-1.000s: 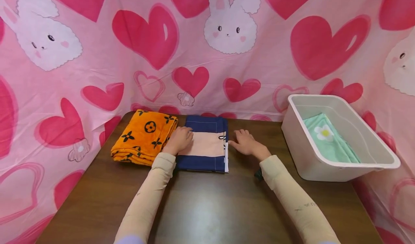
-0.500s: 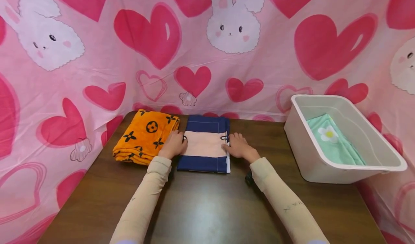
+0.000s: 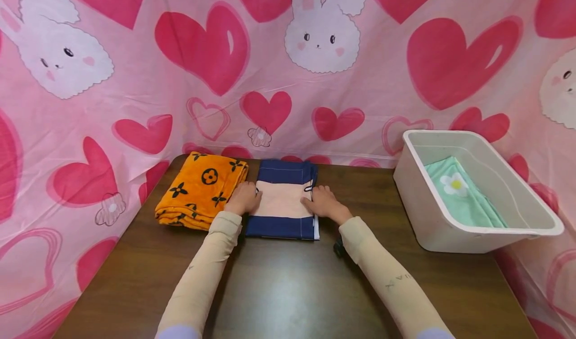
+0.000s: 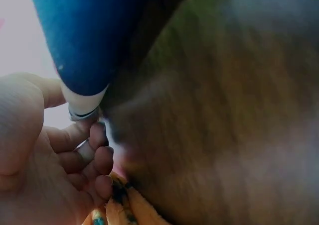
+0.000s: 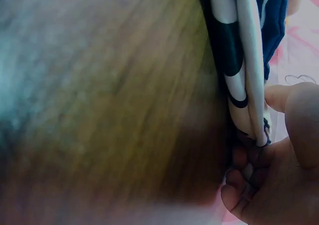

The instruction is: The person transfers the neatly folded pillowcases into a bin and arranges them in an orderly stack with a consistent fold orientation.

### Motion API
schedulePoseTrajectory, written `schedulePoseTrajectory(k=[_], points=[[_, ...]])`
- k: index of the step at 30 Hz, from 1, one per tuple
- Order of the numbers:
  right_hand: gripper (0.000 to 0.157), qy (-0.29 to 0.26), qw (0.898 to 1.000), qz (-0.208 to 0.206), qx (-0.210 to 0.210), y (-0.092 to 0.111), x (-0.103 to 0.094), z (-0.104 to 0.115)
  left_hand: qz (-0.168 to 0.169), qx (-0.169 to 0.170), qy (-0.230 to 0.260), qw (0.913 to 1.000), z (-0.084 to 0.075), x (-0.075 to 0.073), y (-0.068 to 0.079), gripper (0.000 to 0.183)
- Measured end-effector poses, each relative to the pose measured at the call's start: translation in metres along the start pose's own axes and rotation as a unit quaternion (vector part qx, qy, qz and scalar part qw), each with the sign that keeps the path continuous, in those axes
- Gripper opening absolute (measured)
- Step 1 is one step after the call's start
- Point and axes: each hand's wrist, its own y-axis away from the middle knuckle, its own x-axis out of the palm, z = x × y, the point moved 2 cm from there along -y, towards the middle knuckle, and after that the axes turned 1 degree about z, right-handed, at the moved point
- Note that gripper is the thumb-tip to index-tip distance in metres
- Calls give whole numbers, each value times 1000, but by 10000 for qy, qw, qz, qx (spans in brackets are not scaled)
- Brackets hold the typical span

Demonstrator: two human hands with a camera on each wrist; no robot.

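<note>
A folded cloth [image 3: 282,200], navy with a pale pink band across it, lies on the table between the two hands. My left hand [image 3: 244,198] grips its left edge, thumb on top; in the left wrist view the fingers [image 4: 102,160] curl in at the cloth's edge. At the opposite edge my right hand [image 3: 325,202] holds on, its thumb over the pink band. The right wrist view shows the stacked layers [image 5: 249,65] from the side, with the fingertips tucked underneath. Just left of the left hand sits a folded orange blanket [image 3: 198,184] with black flower shapes.
A light grey plastic tub [image 3: 416,204] stands at the right, with a folded mint-green cloth [image 3: 468,201] bearing a white flower inside. The brown wooden table [image 3: 279,289] stretches toward me. Behind it hangs a pink curtain [image 3: 382,94] with hearts and rabbits.
My right hand has come leftward from the bare table onto the cloth's right edge. My left hand has shifted slightly left and nearer to me, taking hold of the left edge.
</note>
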Motion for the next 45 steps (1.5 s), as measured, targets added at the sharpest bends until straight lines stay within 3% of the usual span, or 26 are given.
schedulePoseTrajectory(k=[8,16,24,31,45], points=[[46,-7,9999,126,90,-2,4,0,140,141,-304,9993,0,5,-4,35],[42,585,9980,219,102,-3,6,2,163,296,-744,9967,-10,3,3,35],[40,736,9971,186,-71,0,5,3,252,250,-953,9948,-15,3,7,40],[37,854,9956,74,-381,4,1,2,163,285,-1062,9938,-18,5,12,40],[33,798,9951,-44,-585,10,-4,1,-338,574,-1210,9904,-22,7,20,37]])
